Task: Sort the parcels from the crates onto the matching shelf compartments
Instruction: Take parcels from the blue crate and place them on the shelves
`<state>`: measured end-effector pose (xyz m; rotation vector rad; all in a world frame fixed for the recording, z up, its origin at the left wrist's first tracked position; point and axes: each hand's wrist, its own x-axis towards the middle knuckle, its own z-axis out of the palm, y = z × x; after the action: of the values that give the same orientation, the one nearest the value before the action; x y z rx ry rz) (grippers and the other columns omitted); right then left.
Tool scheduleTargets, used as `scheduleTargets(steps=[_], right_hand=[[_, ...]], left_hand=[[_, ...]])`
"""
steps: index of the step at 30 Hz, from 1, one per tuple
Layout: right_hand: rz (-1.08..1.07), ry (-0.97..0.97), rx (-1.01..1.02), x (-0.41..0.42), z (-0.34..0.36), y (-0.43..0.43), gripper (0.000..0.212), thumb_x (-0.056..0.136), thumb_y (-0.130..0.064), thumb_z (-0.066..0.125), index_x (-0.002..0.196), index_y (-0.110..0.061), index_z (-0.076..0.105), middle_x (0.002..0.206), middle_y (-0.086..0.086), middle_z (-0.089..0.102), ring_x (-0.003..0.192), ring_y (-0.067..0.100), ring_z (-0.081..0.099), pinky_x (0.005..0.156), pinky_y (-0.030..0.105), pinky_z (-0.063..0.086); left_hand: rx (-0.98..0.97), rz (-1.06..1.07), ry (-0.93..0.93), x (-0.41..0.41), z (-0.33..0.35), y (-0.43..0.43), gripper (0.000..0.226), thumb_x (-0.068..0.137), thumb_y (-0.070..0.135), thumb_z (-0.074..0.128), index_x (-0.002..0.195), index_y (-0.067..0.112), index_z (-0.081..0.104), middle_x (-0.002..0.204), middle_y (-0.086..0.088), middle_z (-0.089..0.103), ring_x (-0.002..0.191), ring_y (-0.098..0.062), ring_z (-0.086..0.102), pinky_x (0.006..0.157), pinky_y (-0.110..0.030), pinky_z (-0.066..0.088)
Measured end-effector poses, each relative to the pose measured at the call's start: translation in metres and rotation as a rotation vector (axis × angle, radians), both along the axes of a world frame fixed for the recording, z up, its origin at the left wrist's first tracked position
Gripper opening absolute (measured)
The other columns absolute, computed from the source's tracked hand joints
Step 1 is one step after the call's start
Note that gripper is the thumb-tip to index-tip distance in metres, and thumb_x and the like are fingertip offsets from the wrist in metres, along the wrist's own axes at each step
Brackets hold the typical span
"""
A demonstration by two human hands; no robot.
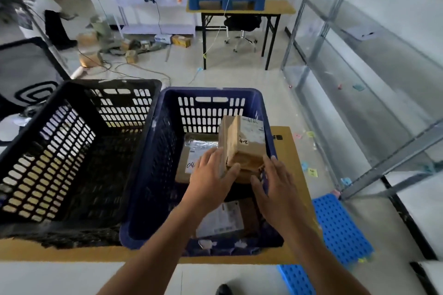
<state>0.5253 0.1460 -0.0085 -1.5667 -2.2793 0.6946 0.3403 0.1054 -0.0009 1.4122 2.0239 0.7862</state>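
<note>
A brown cardboard parcel point(242, 143) marked "24" stands on edge inside the blue crate point(165, 151), against its right wall. My left hand point(213, 179) presses the parcel's left side with straight fingers and the thumb on its near face. My right hand point(273, 184) lies open at its right near corner, over the crate rim. Flat parcels lie on the crate floor: one marked "04" point(189, 165) and one with a white label point(223, 220). The black crate point(72, 146) stands to the left; its floor looks dark and I cannot make out parcels in it.
Both crates sit on a wooden table point(290, 151). A metal shelf rack point(374, 93) with coloured tags runs along the right. A blue plastic pallet point(340, 225) lies on the floor at right. Further back are a desk point(239, 9), an office chair, loose boxes and cables, and a person at the far left.
</note>
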Motion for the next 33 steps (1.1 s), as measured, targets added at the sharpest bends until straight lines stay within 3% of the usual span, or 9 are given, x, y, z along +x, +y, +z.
scheduleTargets(steps=[3, 6, 10, 14, 20, 23, 27, 30, 33], right_hand=[[-0.023, 0.005, -0.021, -0.005, -0.010, 0.008, 0.074, 0.104, -0.057, 0.037, 0.166, -0.028, 0.009, 0.175, -0.003, 0.009, 0.161, 0.019, 0.005, 0.129, 0.043, 0.019], [-0.050, -0.014, 0.031, -0.006, -0.019, 0.006, 0.081, 0.099, -0.067, 0.031, 0.166, -0.031, 0.004, 0.174, -0.007, 0.008, 0.161, 0.018, 0.006, 0.126, 0.041, 0.024], [-0.041, -0.164, 0.113, -0.006, -0.021, 0.004, 0.081, 0.101, -0.069, 0.029, 0.166, -0.032, -0.003, 0.174, -0.008, 0.000, 0.161, 0.016, 0.000, 0.121, 0.034, 0.005], [-0.050, -0.167, 0.084, -0.009, -0.016, 0.005, 0.085, 0.102, -0.065, 0.039, 0.167, -0.026, 0.002, 0.175, -0.005, 0.003, 0.161, 0.017, 0.002, 0.124, 0.033, 0.006], [-0.082, -0.176, 0.046, -0.011, -0.019, 0.005, 0.084, 0.100, -0.068, 0.031, 0.165, -0.033, -0.009, 0.170, -0.021, -0.012, 0.159, 0.007, -0.011, 0.122, 0.029, -0.003], [-0.132, -0.109, 0.031, -0.011, -0.020, 0.003, 0.084, 0.098, -0.068, 0.034, 0.165, -0.035, -0.003, 0.168, -0.027, -0.007, 0.156, -0.003, -0.011, 0.117, 0.023, 0.000], [-0.198, -0.046, 0.024, -0.010, -0.023, 0.003, 0.082, 0.096, -0.072, 0.033, 0.165, -0.037, 0.005, 0.166, -0.029, 0.003, 0.155, -0.007, -0.006, 0.122, 0.032, 0.011], [-0.261, -0.008, 0.050, -0.008, -0.022, 0.001, 0.082, 0.095, -0.077, 0.030, 0.163, -0.036, 0.013, 0.169, -0.019, 0.018, 0.154, -0.007, 0.001, 0.121, 0.034, 0.017], [-0.301, 0.033, 0.036, -0.007, -0.018, -0.002, 0.084, 0.094, -0.076, 0.032, 0.164, -0.031, 0.020, 0.170, -0.009, 0.025, 0.156, 0.002, 0.007, 0.126, 0.044, 0.023]], left_hand=[[0.007, -0.001, -0.148, -0.005, -0.010, 0.038, 0.085, 0.089, 0.076, 0.041, 0.157, 0.029, 0.025, 0.160, 0.004, 0.032, 0.144, -0.022, 0.036, 0.114, -0.053, 0.041], [0.062, 0.012, -0.268, -0.003, -0.028, 0.061, 0.087, 0.086, 0.082, 0.043, 0.158, 0.038, 0.021, 0.159, 0.009, 0.031, 0.142, -0.015, 0.039, 0.113, -0.050, 0.044], [0.100, 0.051, -0.413, 0.006, -0.048, 0.069, 0.080, 0.088, 0.080, 0.046, 0.157, 0.046, 0.024, 0.155, 0.012, 0.035, 0.141, -0.008, 0.040, 0.114, -0.046, 0.044], [0.121, 0.050, -0.455, 0.006, -0.054, 0.068, 0.076, 0.090, 0.071, 0.054, 0.155, 0.046, 0.023, 0.155, 0.012, 0.038, 0.144, -0.010, 0.038, 0.115, -0.049, 0.041], [0.157, 0.042, -0.477, 0.015, -0.053, 0.064, 0.074, 0.088, 0.068, 0.057, 0.150, 0.050, 0.020, 0.154, 0.017, 0.032, 0.150, -0.015, 0.025, 0.119, -0.056, 0.032], [0.184, 0.048, -0.466, 0.013, -0.051, 0.063, 0.072, 0.087, 0.068, 0.058, 0.148, 0.057, 0.022, 0.157, 0.016, 0.029, 0.152, -0.015, 0.021, 0.120, -0.057, 0.029], [0.231, 0.016, -0.459, 0.013, -0.043, 0.062, 0.071, 0.088, 0.059, 0.064, 0.145, 0.065, 0.021, 0.167, 0.016, 0.014, 0.154, -0.007, 0.009, 0.122, -0.053, 0.024], [0.259, -0.002, -0.514, 0.019, -0.035, 0.057, 0.074, 0.089, 0.046, 0.068, 0.149, 0.056, 0.026, 0.165, 0.022, 0.007, 0.154, -0.005, 0.007, 0.121, -0.051, 0.027], [0.256, -0.014, -0.621, 0.022, -0.023, 0.053, 0.077, 0.090, 0.042, 0.067, 0.146, 0.065, 0.021, 0.162, 0.026, 0.008, 0.154, -0.001, 0.006, 0.121, -0.047, 0.029]])
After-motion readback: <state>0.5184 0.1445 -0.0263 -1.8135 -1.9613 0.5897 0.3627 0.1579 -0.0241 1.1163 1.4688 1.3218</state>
